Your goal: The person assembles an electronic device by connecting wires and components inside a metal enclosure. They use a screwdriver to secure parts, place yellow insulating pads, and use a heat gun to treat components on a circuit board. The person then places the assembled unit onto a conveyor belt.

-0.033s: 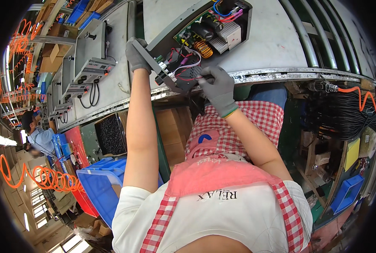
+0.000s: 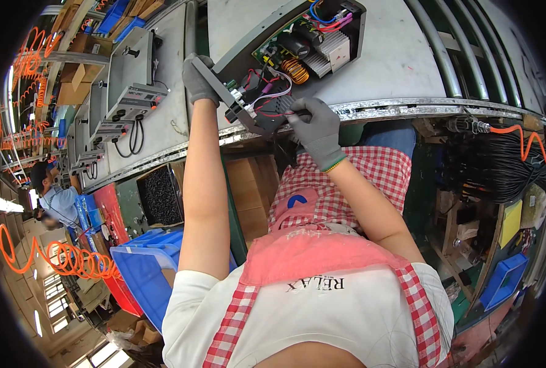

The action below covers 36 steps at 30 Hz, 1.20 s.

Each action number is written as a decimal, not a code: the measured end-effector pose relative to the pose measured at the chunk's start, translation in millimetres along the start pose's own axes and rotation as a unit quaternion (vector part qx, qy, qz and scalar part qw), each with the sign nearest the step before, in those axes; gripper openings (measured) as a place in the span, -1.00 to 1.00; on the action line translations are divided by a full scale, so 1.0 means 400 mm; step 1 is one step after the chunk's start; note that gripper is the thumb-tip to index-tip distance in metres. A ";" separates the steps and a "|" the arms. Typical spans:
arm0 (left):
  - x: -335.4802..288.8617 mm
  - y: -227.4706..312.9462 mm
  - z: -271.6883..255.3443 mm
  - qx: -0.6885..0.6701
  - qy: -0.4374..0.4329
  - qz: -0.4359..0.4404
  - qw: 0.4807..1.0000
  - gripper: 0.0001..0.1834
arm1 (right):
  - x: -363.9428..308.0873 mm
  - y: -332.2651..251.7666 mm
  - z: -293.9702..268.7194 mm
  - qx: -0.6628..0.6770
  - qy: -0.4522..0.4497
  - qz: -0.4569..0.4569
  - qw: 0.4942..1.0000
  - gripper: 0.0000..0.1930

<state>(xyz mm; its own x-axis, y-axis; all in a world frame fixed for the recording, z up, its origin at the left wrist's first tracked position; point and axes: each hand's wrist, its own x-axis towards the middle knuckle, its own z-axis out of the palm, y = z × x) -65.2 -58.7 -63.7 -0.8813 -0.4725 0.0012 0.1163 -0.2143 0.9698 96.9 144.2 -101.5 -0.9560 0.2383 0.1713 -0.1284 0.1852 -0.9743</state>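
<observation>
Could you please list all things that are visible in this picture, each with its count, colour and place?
open electronic unit: one, grey case with green circuit board, copper coil and coloured wires, on the workbench, upper centre
front panel: one, dark grey, at the unit's near end, held by both hands
workbench: one, light grey, across the top
finished units: several, grey, with black cables, in a row on the bench, upper left
crate: one, blue, on the floor, lower left
coiled hose: one, orange, far left
cable bundle: one, black, under the bench, right
co-worker: one, light blue shirt, far left
apron: one, pink and red check, on the person
left hand: grey glove, grip on the panel's far end
right hand: grey glove, on the panel's near end
</observation>
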 end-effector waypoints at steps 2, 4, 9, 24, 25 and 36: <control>0.006 -0.004 -0.001 -0.021 -0.009 -0.017 1.000 -0.68 | -0.009 0.016 0.012 0.040 -0.012 0.036 0.998 -0.86; 0.016 -0.007 -0.003 -0.024 -0.011 -0.021 0.999 -0.67 | -0.012 0.017 0.030 0.106 -0.042 0.083 0.990 -0.83; 0.048 -0.027 -0.032 -0.013 -0.034 -0.011 0.999 -0.68 | 0.016 -0.004 0.092 0.170 -0.105 0.107 0.974 -0.77; 0.082 -0.057 -0.092 -0.098 -0.072 -0.114 0.986 -0.60 | 0.079 -0.009 0.143 0.447 -0.096 0.113 0.882 -0.79; 0.075 -0.052 -0.085 -0.092 -0.072 -0.117 0.986 -0.59 | 0.088 -0.008 0.158 0.446 -0.083 0.044 0.890 -0.77; 0.034 -0.014 -0.059 -0.065 -0.115 -0.118 0.984 -0.55 | 0.115 0.020 0.164 0.546 -0.198 0.185 0.793 -0.86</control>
<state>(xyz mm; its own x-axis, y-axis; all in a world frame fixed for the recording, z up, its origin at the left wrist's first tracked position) -67.0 -84.1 -74.8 -0.9693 -0.1946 -0.1502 -0.0590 -0.4089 0.9107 34.5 94.0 -110.9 -0.9616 -0.2745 -0.0043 0.2350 -0.8148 -0.5300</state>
